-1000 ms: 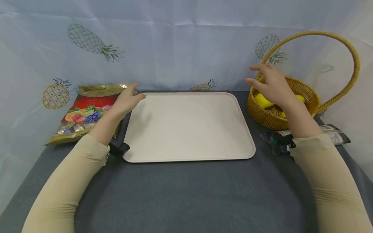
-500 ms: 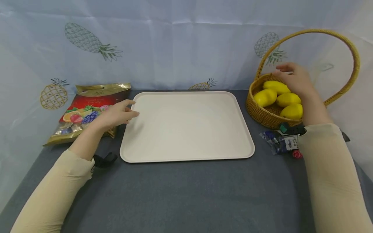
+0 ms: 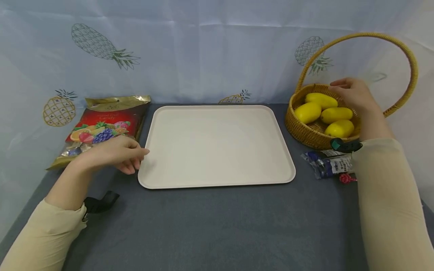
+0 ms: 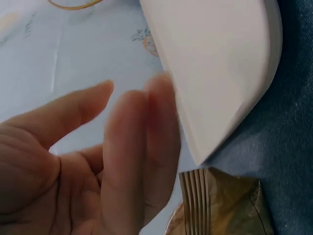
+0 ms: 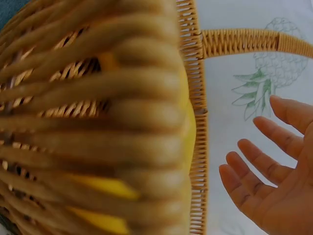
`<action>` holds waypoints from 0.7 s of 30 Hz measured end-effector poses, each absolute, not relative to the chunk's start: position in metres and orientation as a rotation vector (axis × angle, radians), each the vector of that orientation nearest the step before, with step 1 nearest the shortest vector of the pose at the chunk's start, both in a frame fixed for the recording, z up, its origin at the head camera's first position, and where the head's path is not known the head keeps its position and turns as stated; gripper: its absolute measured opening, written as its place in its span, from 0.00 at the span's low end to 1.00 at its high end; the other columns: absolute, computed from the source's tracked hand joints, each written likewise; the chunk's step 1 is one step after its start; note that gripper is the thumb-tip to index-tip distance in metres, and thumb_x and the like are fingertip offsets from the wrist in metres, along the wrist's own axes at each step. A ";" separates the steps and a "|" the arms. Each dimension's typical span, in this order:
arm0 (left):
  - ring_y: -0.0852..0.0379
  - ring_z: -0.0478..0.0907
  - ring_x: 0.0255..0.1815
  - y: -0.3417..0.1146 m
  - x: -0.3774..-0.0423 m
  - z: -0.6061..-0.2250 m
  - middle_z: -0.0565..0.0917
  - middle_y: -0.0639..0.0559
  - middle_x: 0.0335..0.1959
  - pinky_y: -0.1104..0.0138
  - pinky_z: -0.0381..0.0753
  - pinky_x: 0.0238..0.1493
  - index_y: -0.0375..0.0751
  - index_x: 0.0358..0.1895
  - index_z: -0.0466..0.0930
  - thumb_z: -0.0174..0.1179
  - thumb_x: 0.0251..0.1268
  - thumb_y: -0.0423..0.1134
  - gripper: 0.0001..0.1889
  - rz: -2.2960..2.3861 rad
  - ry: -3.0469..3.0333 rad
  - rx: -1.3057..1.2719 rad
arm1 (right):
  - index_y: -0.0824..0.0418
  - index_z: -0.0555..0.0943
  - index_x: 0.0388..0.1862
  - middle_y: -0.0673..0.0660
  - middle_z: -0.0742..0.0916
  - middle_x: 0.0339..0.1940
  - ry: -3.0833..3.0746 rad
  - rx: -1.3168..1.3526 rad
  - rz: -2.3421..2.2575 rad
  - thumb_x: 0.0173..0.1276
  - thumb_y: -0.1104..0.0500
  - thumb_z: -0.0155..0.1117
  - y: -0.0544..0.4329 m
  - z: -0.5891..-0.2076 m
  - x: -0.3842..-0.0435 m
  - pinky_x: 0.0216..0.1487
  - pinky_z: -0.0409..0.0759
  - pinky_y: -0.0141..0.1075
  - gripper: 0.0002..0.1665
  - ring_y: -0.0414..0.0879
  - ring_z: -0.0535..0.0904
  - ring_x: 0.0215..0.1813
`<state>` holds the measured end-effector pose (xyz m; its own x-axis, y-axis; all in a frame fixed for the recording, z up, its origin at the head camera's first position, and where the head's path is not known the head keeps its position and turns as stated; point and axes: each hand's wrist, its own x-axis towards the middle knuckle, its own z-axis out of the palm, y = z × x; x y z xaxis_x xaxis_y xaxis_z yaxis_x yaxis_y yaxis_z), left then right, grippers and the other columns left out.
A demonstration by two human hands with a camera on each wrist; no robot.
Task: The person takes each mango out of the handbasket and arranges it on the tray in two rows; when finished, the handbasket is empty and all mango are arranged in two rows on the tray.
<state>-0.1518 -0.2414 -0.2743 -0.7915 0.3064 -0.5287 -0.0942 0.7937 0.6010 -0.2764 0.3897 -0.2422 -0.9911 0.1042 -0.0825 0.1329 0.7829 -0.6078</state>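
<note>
Right hand [image 3: 356, 95] is hovering by the right rear of a golden-brown woven wicker basket [image 3: 306, 137], where four oblong yellow fruits [image 3: 340, 128] are lying; grip apart, holding nothing. Left hand [image 3: 116, 152] is hanging at a rectangular cream tray's [image 3: 217, 146] left edge, grip loose and bare, contact unclear. Reaching well probably means clearing the arched handle [image 3: 414, 71], pinching one fruit mid-body. Red-and-gold plastic bag [image 3: 105, 113] is reading "Candy"; blue plastic packet [image 3: 325, 168] is showing print too small to read.
</note>
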 end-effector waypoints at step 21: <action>0.60 0.85 0.29 -0.271 -0.146 -0.303 0.87 0.48 0.31 0.66 0.87 0.34 0.31 0.37 0.82 0.55 0.74 0.44 0.17 0.865 1.996 0.259 | 0.55 0.65 0.75 0.39 0.75 0.52 2.862 0.095 -0.982 0.73 0.35 0.49 0.398 -0.250 -0.285 0.39 0.77 0.21 0.39 0.31 0.73 0.43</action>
<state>-0.1464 -0.2713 -0.3026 -0.5588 0.4917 -0.6678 -0.1515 0.7312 0.6651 -0.2854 0.3982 -0.2504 -0.9916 0.0223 -0.1276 0.0959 0.7882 -0.6078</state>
